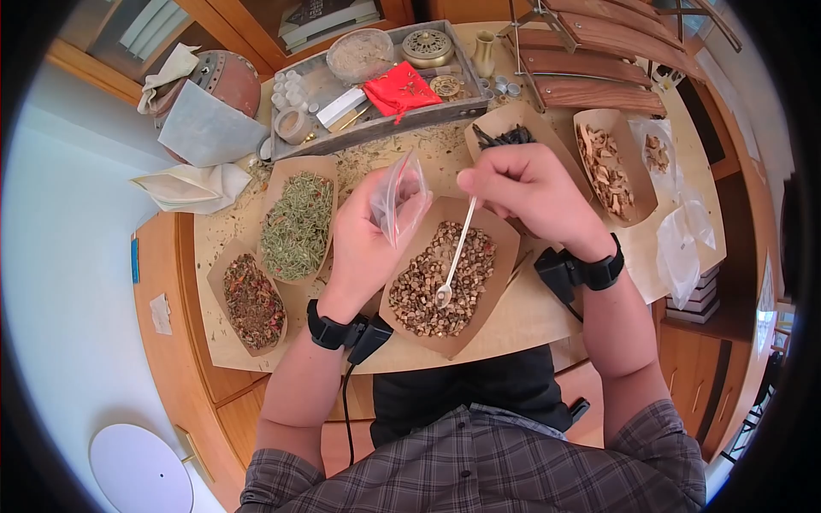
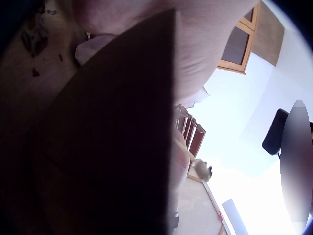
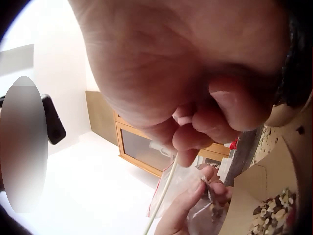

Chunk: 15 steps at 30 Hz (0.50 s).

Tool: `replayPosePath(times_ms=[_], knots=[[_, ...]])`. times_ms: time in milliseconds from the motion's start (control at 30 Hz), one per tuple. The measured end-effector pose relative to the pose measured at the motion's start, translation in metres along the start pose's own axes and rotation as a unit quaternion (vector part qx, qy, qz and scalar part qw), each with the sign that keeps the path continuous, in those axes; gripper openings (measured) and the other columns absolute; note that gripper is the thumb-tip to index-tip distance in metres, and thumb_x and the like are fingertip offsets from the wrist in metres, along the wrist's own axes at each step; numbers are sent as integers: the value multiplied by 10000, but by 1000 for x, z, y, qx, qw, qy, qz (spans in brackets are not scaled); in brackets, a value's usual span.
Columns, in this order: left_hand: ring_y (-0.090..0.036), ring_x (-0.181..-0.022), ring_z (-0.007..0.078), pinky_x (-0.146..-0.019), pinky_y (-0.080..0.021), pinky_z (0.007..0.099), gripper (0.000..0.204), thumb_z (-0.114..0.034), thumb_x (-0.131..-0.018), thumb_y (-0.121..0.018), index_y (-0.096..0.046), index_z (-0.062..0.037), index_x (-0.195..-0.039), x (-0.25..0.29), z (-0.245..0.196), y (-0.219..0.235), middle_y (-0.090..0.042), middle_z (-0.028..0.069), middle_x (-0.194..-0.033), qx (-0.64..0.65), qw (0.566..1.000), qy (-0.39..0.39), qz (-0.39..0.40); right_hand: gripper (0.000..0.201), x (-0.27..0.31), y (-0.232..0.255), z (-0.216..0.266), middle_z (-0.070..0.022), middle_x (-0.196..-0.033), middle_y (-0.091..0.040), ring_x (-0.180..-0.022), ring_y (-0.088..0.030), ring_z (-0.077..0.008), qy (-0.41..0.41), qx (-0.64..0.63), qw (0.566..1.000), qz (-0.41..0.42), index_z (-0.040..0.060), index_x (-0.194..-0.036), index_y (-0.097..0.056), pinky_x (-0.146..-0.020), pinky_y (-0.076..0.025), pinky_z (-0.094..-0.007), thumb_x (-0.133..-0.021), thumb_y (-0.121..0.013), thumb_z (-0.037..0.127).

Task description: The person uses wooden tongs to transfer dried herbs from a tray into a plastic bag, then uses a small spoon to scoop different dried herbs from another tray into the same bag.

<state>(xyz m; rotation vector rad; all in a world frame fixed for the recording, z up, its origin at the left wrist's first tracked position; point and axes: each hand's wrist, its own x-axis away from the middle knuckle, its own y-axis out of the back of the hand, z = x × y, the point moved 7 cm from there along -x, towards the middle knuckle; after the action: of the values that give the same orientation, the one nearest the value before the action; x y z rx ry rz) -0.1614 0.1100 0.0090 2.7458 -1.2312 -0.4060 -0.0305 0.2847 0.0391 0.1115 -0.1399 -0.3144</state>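
Observation:
In the head view the left hand point(image 1: 363, 235) holds a clear zip bag point(image 1: 398, 198) with a red line along its edge, fingers curled round it. The right hand point(image 1: 534, 190) pinches the upper end of a thin pale spoon point(image 1: 461, 241). The spoon slants down, its small bowl over a paper tray point(image 1: 451, 344) of chopped brown pieces point(image 1: 428, 295); whether it touches them I cannot tell. Some material sits in the spoon bowl point(image 2: 202, 169) in the left wrist view. From the right wrist, the bag point(image 3: 171, 183) appears beyond the pinched handle.
Paper trays of green herb point(image 1: 298, 224) and reddish mix point(image 1: 253, 301) lie left; dark strips point(image 1: 505, 137) and pale chips point(image 1: 605, 171) lie right. Behind stands a grey wooden tray point(image 1: 385, 128) with a red pouch point(image 1: 400, 91). A slatted wooden rack point(image 1: 590, 64) is back right.

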Motion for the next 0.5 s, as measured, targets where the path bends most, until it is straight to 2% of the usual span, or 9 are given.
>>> replayPosePath(times_ms=[33, 67, 100, 133, 233, 267, 333, 500], knots=[[-714, -1031, 93, -930, -588, 302, 393, -136, -1024, -847, -707, -40, -1379, 0, 1, 0, -774, 21, -1153, 6, 1000, 2, 0, 375, 0, 0, -1, 61, -660, -603, -616, -477, -28, 0, 0, 1000, 0, 26, -857, -772, -569, -380, -263, -1092, -769, 318], [-714, -1031, 93, -930, -588, 302, 393, -136, -1024, -847, -707, -40, -1379, 0, -1, 1, -774, 21, -1153, 6, 1000, 2, 0, 373, 0, 4, 0, 73, -663, -575, -616, -462, -18, 13, -53, 998, -28, 35, -860, -764, -565, -355, -249, -1096, -768, 324], [-717, -1093, 108, -977, -586, 310, 424, -108, -1028, -840, -686, -28, -1415, 0, -4, 0, -773, 39, -1216, -15, 1000, 4, 13, 371, 1, 8, 0, 85, -666, -547, -616, -447, -7, 25, -107, 992, -56, 45, -862, -757, -560, -331, -235, -1100, -766, 330], [-721, -1155, 123, -1023, -584, 319, 456, -80, -1032, -834, -666, -16, -1451, 0, -6, -1, -772, 58, -1279, -36, 999, 6, 26, 371, 1, 8, 2, 85, -666, -547, -616, -447, -7, 25, -107, 992, -56, 45, -862, -757, -560, -331, -235, -1100, -766, 330], [-724, -1149, 123, -1017, -584, 323, 438, -90, -1028, -841, -678, -14, -1427, 0, 2, -1, -779, 49, -1259, -8, 999, 35, 32, 362, 4, 21, 6, 83, -699, -558, -616, -437, 0, 48, -173, 976, -120, 59, -874, -753, -563, -321, -209, -1108, -761, 334], [-724, -1149, 123, -1017, -584, 323, 438, -90, -1028, -841, -678, -14, -1427, 0, 3, -2, -779, 49, -1259, -8, 999, 35, 33, 362, 4, 21, 6, 83, -699, -558, -616, -437, 0, 48, -173, 976, -121, 59, -874, -753, -563, -321, -209, -1108, -761, 334], [-718, -1036, 96, -939, -586, 302, 387, -135, -1025, -849, -708, -43, -1374, 0, -2, -2, -774, 19, -1158, 9, 1000, -2, 20, 377, 5, 26, 6, 82, -700, -559, -624, -446, 1, 55, -175, 971, -156, 60, -880, -754, -566, -336, -210, -1110, -761, 358], [-715, -1046, 90, -947, -578, 294, 374, -135, -1029, -844, -713, -42, -1367, -1, -11, -2, -771, 16, -1151, -49, 998, -27, 20, 353, 7, 27, 12, 82, -699, -557, -634, -459, -2, 96, -112, 964, -220, 49, -956, -796, -570, -340, -208, -1115, -759, 362]])
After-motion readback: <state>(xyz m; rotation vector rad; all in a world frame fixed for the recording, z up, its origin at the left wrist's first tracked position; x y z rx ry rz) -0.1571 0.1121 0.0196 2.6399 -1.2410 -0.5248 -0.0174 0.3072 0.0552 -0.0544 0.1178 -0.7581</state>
